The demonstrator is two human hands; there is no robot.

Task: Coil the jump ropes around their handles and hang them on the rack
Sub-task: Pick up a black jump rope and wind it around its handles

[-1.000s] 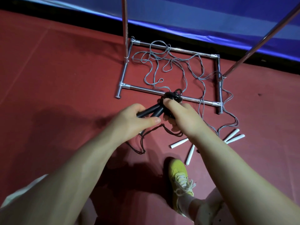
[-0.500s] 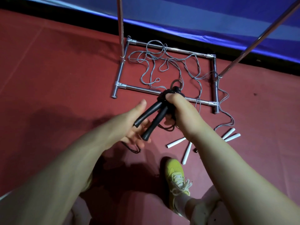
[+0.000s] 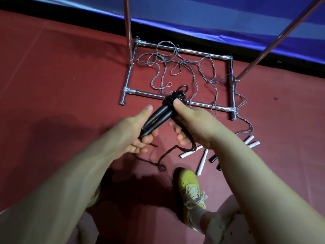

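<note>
Two black jump rope handles point(image 3: 157, 118) lie side by side between my hands, with black rope coiled in a knot point(image 3: 175, 99) at their top end. My left hand point(image 3: 139, 131) holds the lower ends of the handles. My right hand point(image 3: 191, 124) grips the coiled top, thumb on the wraps, and a loose black rope tail point(image 3: 167, 154) hangs from it to the floor. Grey ropes point(image 3: 177, 67) lie tangled inside the base of the metal rack point(image 3: 156, 95), and their white handles point(image 3: 202, 161) rest on the floor.
The rack's two upright poles point(image 3: 128, 29) rise at the left and right of its base. A blue mat point(image 3: 211, 16) borders the red floor behind. My yellow shoe point(image 3: 190, 189) is planted below the white handles, beside small black handle ends point(image 3: 213, 158).
My left hand let go of the handles, opened beneath them, then took hold of their lower ends again. The right hand stayed on the coiled top, and the rope tail now trails lower.
</note>
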